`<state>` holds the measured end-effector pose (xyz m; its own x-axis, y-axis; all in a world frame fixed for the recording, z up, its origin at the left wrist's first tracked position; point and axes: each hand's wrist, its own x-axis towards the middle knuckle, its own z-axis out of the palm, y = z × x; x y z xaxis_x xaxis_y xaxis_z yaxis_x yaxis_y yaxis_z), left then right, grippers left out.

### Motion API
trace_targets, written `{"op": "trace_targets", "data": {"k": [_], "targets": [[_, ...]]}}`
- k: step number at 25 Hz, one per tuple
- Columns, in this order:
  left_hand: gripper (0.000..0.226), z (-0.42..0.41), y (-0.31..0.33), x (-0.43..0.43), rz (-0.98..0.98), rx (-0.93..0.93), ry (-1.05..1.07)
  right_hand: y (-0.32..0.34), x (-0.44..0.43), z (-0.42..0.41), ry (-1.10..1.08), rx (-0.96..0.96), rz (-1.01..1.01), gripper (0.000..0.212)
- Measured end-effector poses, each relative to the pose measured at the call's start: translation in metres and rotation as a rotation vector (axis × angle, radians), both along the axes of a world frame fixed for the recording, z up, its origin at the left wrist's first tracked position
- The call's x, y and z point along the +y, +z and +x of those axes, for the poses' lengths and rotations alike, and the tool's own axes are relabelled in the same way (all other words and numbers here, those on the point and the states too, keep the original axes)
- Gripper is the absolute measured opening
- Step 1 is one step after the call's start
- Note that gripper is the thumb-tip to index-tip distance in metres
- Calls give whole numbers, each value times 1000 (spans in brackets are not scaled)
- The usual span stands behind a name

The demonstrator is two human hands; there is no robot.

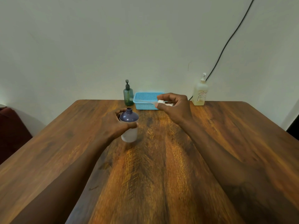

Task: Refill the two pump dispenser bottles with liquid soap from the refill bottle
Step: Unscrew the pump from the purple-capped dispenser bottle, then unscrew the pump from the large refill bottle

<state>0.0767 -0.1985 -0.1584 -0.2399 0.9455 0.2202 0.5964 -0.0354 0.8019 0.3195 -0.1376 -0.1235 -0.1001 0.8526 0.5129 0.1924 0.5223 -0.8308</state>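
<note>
Purple-topped bottle (129, 125) gripped in your left hand (115, 125) — right hand (174, 105) pinches what looks like its white pump (163, 102).

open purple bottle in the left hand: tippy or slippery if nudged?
The purple bottle looks like smooth plastic, so probably a bit slick. It is taller than wide with an uncapped neck, so a push up high could tip it and spill any contents. The left hand wraps its shoulder, which likely steadies it. The fill level cannot be seen, so weight is a guess.

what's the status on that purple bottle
Left hand grips purple bottle, neck open. Right hand holds white pump clear. Nothing blocking.
</note>
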Motion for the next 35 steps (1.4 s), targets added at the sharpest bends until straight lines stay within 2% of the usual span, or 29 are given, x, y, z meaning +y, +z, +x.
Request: {"op": "trace_targets", "data": {"k": [5, 8, 14, 18, 21, 30, 35], "targets": [[81, 0, -4, -3, 4, -21, -2, -28, -5, -10, -60, -195, -136, 17], [85, -1, -11, -7, -20, -43, -9, -51, -11, -18, -71, -331, -190, 20], [83, -8, -22, -12, -23, -40, -72, -86, -18, -30, -71, -463, -252, 21], [90, -13, -27, -13, 0, 2, -99, -99, -25, -35, -77, -527, -259, 19], [85, -15, -33, -15, 5, 3, -113, -106, -25, -36, -68, -583, -257, 18], [83, -16, -45, -14, -9, -28, -145, -114, -27, -39, -75, -574, -268, 22], [107, -18, -42, -17, -24, -42, -189, -116, -27, -37, -54, -552, -254, 28]]}}
